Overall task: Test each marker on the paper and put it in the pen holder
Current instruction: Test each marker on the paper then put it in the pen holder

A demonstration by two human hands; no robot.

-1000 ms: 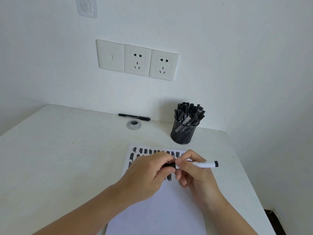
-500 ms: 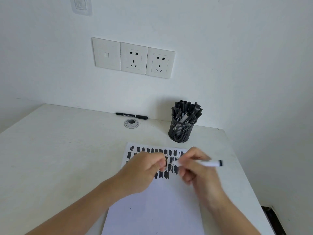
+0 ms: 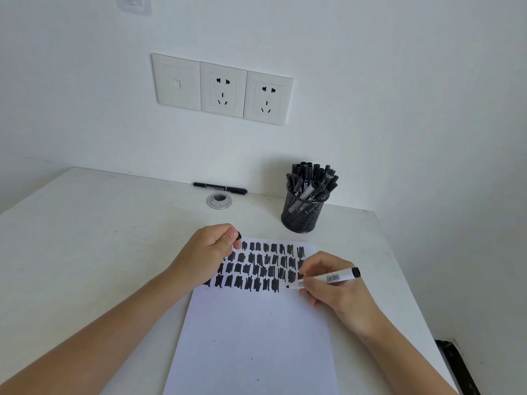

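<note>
Grip: right hand (image 3: 333, 283) curled round a white marker (image 3: 332, 278), its uncapped tip down on the paper at the right end of the lowest row of black strokes. Left hand (image 3: 211, 249) pinches a black cap (image 3: 239, 236), nearly all hidden by the fingers.
Table (image 3: 85, 238): white, cut off left and below.
Paper (image 3: 251, 337): lower edge out of frame.
Mesh pen holder (image 3: 302, 216): near the paper's far right corner, packed with markers.
Loose black pen (image 3: 219, 188): by the wall, label illegible.

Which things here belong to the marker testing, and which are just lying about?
Job: white marker in right hand, its cap in left hand, paper, pen holder, probably the black marker by the wall.
Lying about: cable grommet, wall sockets.
</note>
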